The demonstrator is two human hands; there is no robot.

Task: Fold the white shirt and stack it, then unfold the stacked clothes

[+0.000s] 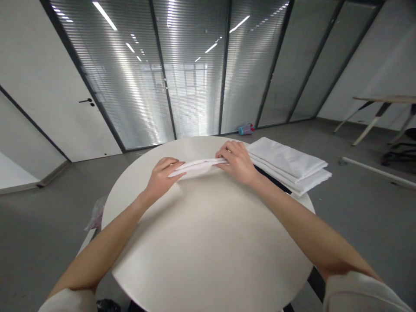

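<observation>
A: Hands?
B: Left hand [162, 180] and right hand [235, 162] both palm-down, fingers curled, near each other.
A: Arms?
B: Left forearm [107, 245] and right forearm [308, 227] bare, reaching forward, angled inward, wrists nearly straight.

Legible text: none in view.

Teal-and-pink bottle [246, 129] on the floor by the glass partition [195, 86]: any marking on it too small and blurred to read. Stack of folded white cloth [286, 164] on the round table [208, 242]: no readable label seen.
</observation>
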